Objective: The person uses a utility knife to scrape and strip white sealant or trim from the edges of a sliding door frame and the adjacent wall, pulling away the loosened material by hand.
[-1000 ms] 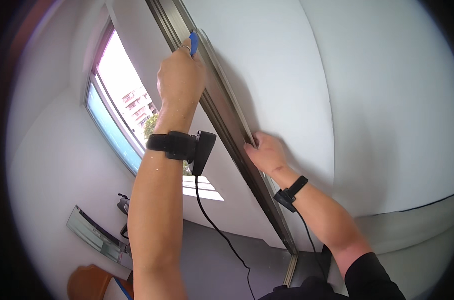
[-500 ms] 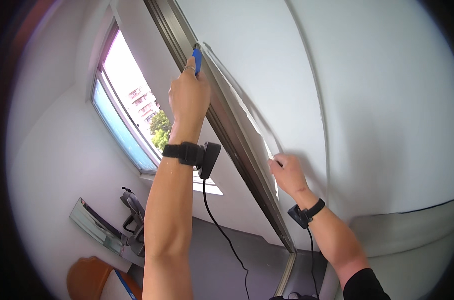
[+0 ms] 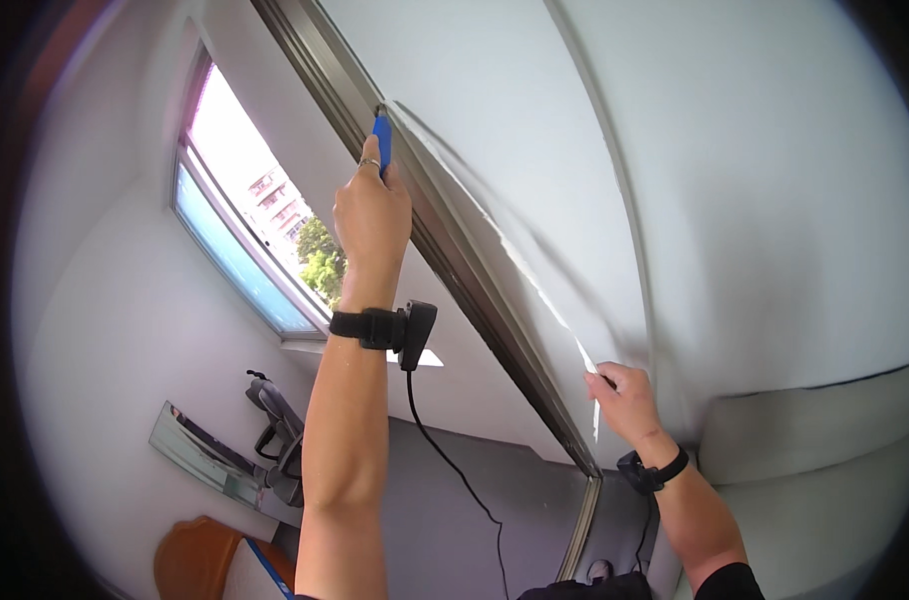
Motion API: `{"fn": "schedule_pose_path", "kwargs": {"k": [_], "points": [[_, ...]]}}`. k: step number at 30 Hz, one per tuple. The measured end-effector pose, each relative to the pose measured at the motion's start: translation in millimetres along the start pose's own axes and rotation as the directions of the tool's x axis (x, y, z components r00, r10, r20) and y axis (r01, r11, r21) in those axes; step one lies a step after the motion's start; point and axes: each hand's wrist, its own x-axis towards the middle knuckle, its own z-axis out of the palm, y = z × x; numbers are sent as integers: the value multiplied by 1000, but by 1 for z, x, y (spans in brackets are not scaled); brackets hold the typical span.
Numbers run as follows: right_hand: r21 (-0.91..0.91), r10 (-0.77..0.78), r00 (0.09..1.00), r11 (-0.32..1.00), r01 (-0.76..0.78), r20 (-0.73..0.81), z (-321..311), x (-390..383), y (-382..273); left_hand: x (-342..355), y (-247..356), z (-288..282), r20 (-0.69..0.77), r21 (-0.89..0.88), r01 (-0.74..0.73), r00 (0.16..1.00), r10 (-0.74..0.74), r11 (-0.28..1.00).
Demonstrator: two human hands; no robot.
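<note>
My left hand (image 3: 375, 222) is closed around a small blue-handled tool (image 3: 383, 140). The metal tip of the tool meets the seam between a brown metal frame (image 3: 455, 255) and the white wall (image 3: 535, 120); its exact kind I cannot make out. From just beside that tip runs a long, thin white strip, apparently sealant (image 3: 515, 255), detached from the seam along its lower stretch. Lower down and to the right, my right hand (image 3: 630, 402) pinches this strip, which hangs a little below the fingers. A dark spot shows between those fingers, too small to name.
Black straps with small devices (image 3: 415, 335) circle both wrists, each trailing a cable (image 3: 455, 465). Left of the frame is a window (image 3: 250, 200). Below stand a dark chair (image 3: 275, 430), a leaning mirror (image 3: 205, 455), an orange chair back (image 3: 197, 560) and a grey sofa (image 3: 815, 440).
My right hand has moved down and to the right, drawing the strip tauter and farther from the frame. My left hand and the tool stay at the seam, slightly lower in view.
</note>
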Motion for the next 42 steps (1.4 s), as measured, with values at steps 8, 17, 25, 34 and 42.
{"fn": "schedule_pose_path", "kwargs": {"k": [8, 17, 25, 34, 42], "points": [[-95, 86, 995, 991, -90, -51, -9, -66, 42, -21, -3, 1, 96, -67, 130, 988, -123, 989], [-61, 277, 961, 959, -278, -26, -22, -116, 62, -21, -11, -10, 9, -69, 102, 995, -101, 992], [104, -288, 956, 951, 292, -49, -2, 13, -80, -26, -25, -40, 17, -134, 75, 997, -73, 988], [371, -197, 973, 900, 228, -120, 60, 154, -224, -29, -43, -57, -26, -339, 103, 993, -119, 935], [388, -214, 970, 889, 242, -115, 62, 184, -237, 3, -19, -37, 27, -222, 25, 999, -20, 975]]}}
